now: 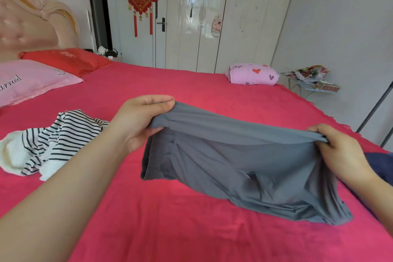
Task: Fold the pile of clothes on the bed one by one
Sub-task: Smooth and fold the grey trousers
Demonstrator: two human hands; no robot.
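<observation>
Shorts (244, 166) hang stretched between our hands, low over the bed (170, 236), and their lower edge seems to rest on it. Our left hand (140, 121) pinches one end of the waistband, fingers curled over and thumb beneath. Our right hand (342, 151) pinches the other end. We judge the taut band is meant to flatten them for folding. A striped top (63, 134) waits crumpled to the left. The pink bundle (253, 74) at the far edge looks finished.

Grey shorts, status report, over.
Left hand and right hand each grip the waistband. Grey shorts stretched between them, unfolded. Striped top lies apart, left; nothing in the way.
</observation>
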